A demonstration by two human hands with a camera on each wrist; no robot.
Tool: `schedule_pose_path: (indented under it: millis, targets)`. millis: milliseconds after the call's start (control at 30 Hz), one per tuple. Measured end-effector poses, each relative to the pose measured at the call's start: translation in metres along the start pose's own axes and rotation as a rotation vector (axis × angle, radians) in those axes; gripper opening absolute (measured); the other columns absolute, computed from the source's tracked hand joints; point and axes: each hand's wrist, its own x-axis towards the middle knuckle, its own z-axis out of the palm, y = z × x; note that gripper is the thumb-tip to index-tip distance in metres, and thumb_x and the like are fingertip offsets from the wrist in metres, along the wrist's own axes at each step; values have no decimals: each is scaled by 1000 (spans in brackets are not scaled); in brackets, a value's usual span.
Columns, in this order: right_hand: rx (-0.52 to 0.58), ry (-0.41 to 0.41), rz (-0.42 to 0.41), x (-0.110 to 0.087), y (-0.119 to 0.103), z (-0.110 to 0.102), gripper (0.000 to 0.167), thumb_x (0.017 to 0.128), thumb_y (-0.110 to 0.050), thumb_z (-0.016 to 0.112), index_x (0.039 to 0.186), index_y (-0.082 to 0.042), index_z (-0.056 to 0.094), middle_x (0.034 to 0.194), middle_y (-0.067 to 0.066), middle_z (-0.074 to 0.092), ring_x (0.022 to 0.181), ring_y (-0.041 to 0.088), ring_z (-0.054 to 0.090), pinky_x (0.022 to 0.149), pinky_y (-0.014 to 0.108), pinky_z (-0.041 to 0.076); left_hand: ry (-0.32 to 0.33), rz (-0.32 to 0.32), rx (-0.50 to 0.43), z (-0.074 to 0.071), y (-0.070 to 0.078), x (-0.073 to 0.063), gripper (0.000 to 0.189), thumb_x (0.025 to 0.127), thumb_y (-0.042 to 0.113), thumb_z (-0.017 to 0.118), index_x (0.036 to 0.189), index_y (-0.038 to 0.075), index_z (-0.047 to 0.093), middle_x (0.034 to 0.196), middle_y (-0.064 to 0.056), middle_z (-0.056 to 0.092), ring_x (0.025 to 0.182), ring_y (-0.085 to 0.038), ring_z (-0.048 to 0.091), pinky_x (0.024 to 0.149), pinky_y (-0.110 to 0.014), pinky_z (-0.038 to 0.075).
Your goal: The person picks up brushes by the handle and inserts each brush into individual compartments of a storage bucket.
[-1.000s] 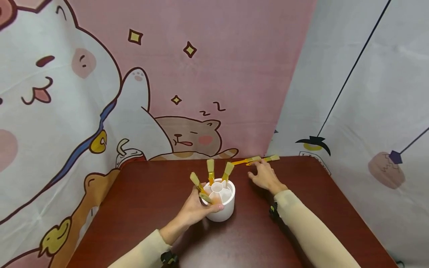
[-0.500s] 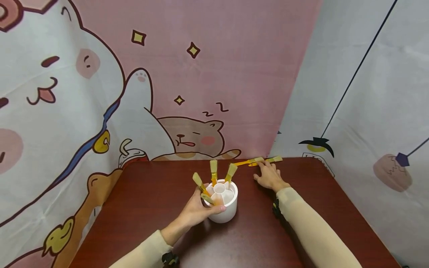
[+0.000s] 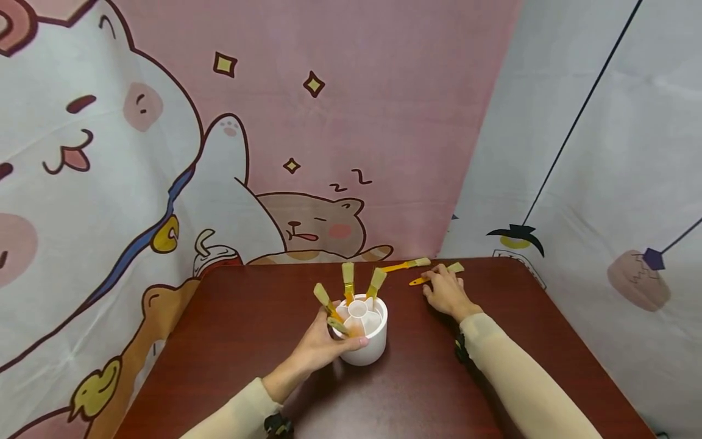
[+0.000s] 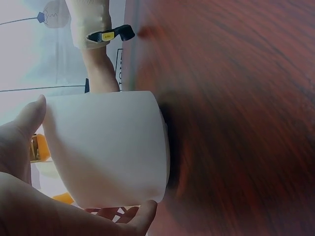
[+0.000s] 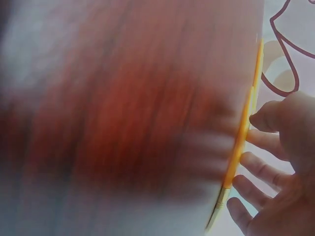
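My left hand (image 3: 316, 346) grips a white round brush holder (image 3: 373, 349) by its side, thumb near the rim. In the left wrist view, the smooth wall of the holder (image 4: 110, 147) fills the middle, with fingers round its lower edge. Several flat paintbrushes stand bristles up in its divided top, among them a middle brush (image 3: 348, 278) and a right one (image 3: 376, 280). Over at the back right, my right hand (image 3: 446, 296) touches a yellow-handled paintbrush (image 3: 419, 281) lying on the table. The right wrist view has its fingertips along the handle of that paintbrush (image 5: 239, 137).
Another yellow paintbrush (image 3: 403, 266) lies by the back edge of the dark red-brown table (image 3: 247, 341). A cartoon-printed cloth (image 3: 384, 122) hangs right behind the table and along its sides.
My right hand has drawn one paintbrush toward me and slightly right, away from the other at the back edge. My left hand keeps its grip on the brush holder.
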Motion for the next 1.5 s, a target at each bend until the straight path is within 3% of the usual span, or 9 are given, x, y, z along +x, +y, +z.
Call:
schedule_pose_path:
  millis: [300,467,667,800,967,1100,1200,1300,1500]
  targets:
    - [-30,100,-49,-9,8,-8,15,112,-19,77,110,-6,84,115,17,78,111,40,74,97,71,57,3,-17,-31,-3,-1,0,109,84,30,106,169,3,43,163,-20,64,151,-38,63,131,-63,44]
    - [15,147,-28,-11,20,-14,13,110,-18,82,103,-7,83,97,10,80,84,27,73,85,59,63,-5,-16,-52,-3,0,0,108,85,28,106,168,2,41,164,-22,62,151,-38,63,128,-62,48]
    - [81,195,198,-9,25,-17,25,109,-29,83,107,-5,77,99,16,79,88,38,76,75,56,61,4,-25,-58,-5,-2,0,100,85,26,106,163,4,46,160,-19,65,150,-36,62,130,-64,44]
    - [112,149,381,-6,30,-19,45,109,-44,82,102,-3,65,93,18,68,88,46,72,71,55,55,5,-28,-46,-7,-1,0,99,85,26,105,162,2,48,154,-18,68,143,-33,64,126,-60,47]
    - [148,90,478,-2,35,-20,54,108,-51,80,89,-6,58,80,12,55,81,44,67,68,53,50,-23,-30,-75,-9,-3,-2,97,88,23,103,165,1,47,153,-18,70,140,-32,67,119,-53,54]
    - [186,71,502,-1,40,-21,50,109,-48,80,90,-3,67,88,18,64,84,44,69,67,50,52,-63,-27,-137,-12,-5,-2,92,92,18,100,166,3,47,159,-22,70,150,-40,67,121,-57,57]
    - [224,64,505,-2,44,-23,40,110,-41,79,111,0,80,114,30,76,96,47,75,73,53,60,-77,-20,-153,-15,-5,-2,91,94,16,98,168,3,47,161,-23,69,154,-42,65,124,-62,55]
    - [245,60,489,-3,45,-26,40,110,-33,80,133,1,81,139,34,75,113,53,76,89,62,64,-79,-17,-150,-17,-6,-1,90,95,17,98,169,4,48,164,-22,67,155,-43,63,126,-65,53]
    - [260,74,433,-5,41,-30,35,103,-20,86,129,4,79,137,33,77,130,57,68,112,71,56,-80,-15,-149,-19,-7,0,89,98,17,94,172,4,46,174,-24,57,162,-47,57,126,-59,54]
